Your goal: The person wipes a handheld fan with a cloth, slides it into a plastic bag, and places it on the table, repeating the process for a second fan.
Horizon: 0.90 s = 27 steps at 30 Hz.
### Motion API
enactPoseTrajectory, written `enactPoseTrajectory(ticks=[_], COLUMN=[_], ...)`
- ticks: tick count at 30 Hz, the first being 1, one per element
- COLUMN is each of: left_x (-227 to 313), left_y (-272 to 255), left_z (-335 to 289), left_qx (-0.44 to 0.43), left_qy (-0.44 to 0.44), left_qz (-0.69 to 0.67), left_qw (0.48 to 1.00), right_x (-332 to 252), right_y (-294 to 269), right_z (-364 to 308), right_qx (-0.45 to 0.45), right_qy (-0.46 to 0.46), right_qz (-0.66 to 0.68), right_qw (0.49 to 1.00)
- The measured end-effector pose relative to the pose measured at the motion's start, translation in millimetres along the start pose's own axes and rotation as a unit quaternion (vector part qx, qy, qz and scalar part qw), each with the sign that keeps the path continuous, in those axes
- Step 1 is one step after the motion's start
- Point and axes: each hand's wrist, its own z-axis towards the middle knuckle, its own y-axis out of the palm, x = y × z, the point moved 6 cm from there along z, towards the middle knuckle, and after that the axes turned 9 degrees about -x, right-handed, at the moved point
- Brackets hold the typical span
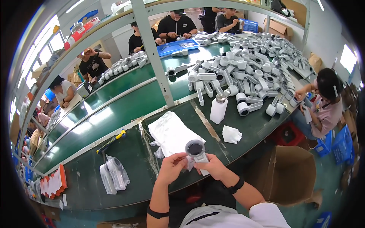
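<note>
My right hand point(213, 167) is closed around the handle of a light grey handheld device point(196, 149), whose round head with a dark face points upward. Close by its left side, my left hand point(173, 167) pinches a small pale crumpled wipe point(189, 163); cloth or plastic, I cannot tell which. Just beyond both hands a white cloth point(173, 131) lies spread on the green bench. A white bottle with a metal pump top point(219, 109) stands upright further right, with a folded white wipe point(231, 134) in front of it.
A large heap of similar grey devices point(243, 72) fills the bench's far right. Bagged devices point(114, 173) and a yellow-black hammer-like tool point(111, 141) lie left. Orange-white boxes point(54, 183) sit far left. A metal post point(156, 57) rises ahead; an open carton point(291, 176) stands right. Several co-workers sit around.
</note>
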Motion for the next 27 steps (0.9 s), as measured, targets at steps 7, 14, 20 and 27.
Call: enactPoseTrajectory(ticks=[7,14,20,27], left_x=[-3.9,-9.7,-5.8,10.9], left_y=[-9.2,-1.9,0.0,7.6], left_z=[-8.2,0.3,-3.7,-7.1], left_qx=[0.138,0.138,0.143,0.087], left_qy=[0.015,0.052,0.038,0.015], left_qz=[-0.188,-0.311,-0.16,-0.011], left_qw=[0.972,0.939,0.976,0.996], right_x=[2.3,-8.6,-32.9,-31.3], right_y=[-0.7,-2.7,-17.3,-6.9], right_z=[-8.6,-29.0,-66.0,-54.4], right_qx=[0.099,0.126,0.051,-0.062], right_qy=[-0.043,-0.051,-0.038,0.116], right_qz=[-0.015,-0.048,-0.029,-0.24], right_qw=[0.994,0.99,0.998,0.962])
